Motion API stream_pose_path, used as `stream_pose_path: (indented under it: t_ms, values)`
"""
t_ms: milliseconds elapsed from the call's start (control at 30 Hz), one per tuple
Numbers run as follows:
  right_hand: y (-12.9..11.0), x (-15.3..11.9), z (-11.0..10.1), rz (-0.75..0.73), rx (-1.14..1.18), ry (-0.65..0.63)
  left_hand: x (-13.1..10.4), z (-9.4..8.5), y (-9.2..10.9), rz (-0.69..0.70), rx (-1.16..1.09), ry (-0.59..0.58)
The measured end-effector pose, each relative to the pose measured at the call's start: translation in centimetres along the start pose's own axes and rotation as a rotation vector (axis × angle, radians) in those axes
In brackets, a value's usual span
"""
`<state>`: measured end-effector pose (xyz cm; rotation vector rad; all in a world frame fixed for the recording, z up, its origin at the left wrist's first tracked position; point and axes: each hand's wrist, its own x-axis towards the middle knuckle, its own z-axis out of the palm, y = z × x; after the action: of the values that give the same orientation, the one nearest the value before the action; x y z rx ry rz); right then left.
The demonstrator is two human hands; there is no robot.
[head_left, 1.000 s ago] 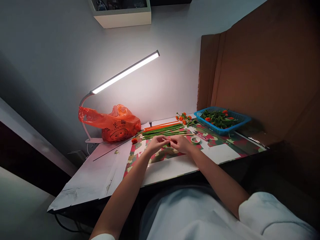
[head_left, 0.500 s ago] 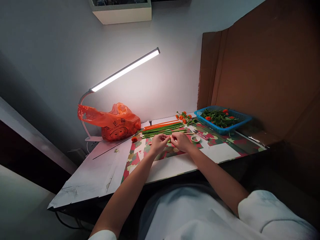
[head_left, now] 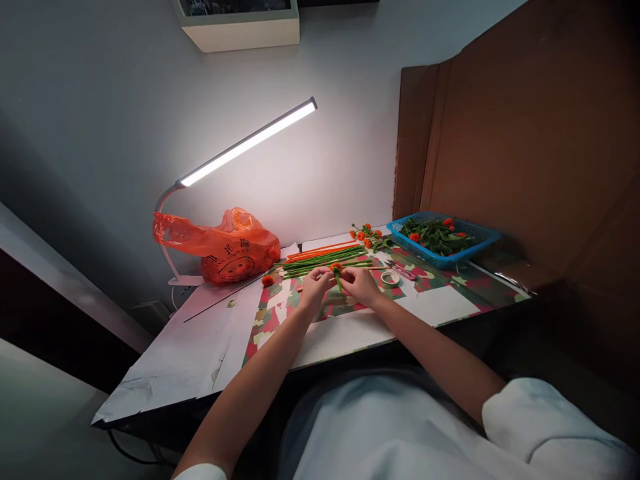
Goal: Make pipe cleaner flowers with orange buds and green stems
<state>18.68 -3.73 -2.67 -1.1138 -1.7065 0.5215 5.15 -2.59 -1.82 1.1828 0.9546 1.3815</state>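
Between my fingertips is a small orange flower (head_left: 337,267) with green parts hanging below its head. My left hand (head_left: 317,287) pinches it from the left, and my right hand (head_left: 359,285) grips it from the right. Just beyond my hands lie several green stems (head_left: 325,259) and orange sticks (head_left: 320,251). A roll of tape (head_left: 391,279) is right of my right hand, with pink-handled scissors (head_left: 404,271) beside it. Another orange flower head (head_left: 268,281) rests to the left of my hands.
A blue basket (head_left: 440,260) of leaves and orange flowers stands at the back right, near a cardboard sheet (head_left: 520,133). More orange flowers (head_left: 367,235) lie behind the stems. An orange plastic bag (head_left: 240,250) sits at the back left under a lit lamp (head_left: 250,142).
The orange flower head now shows upright between my fingers, where only a bit of green was visible before. My hands have moved slightly apart. The view has shifted a little.
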Motion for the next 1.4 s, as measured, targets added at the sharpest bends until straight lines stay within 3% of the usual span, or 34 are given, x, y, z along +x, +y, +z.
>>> stream_pose_path:
  t_ms: [333,467,600,733,967,1167,1233,1400]
  values:
    - [0.0,0.1,-0.4,0.014,-0.021,0.040,-0.1,0.0,-0.3,0.013,0.167,-0.024]
    - [-0.1,0.1,-0.7,-0.026,-0.049,0.032,0.0,-0.3,-0.3,0.246,0.374,-0.046]
    - [-0.3,0.0,-0.9,-0.097,-0.173,0.008,-0.2,-0.7,0.1,0.561,0.766,-0.061]
    - [-0.4,-0.1,-1.0,-0.135,-0.251,-0.025,-0.4,-1.2,0.4,0.646,1.071,-0.144]
    - [0.0,0.1,-0.7,-0.072,-0.300,-0.001,-0.2,-1.2,0.3,0.665,1.137,-0.243]
    - [0.1,0.2,-0.5,-0.011,-0.299,-0.005,-0.1,-1.0,0.0,0.624,1.072,-0.226]
    - [0.0,0.2,-0.7,-0.005,-0.257,-0.025,0.2,-1.1,-0.2,0.547,0.993,-0.210]
    - [0.0,0.3,-1.2,0.002,-0.146,0.030,0.9,-2.0,-0.2,0.206,0.878,-0.282]
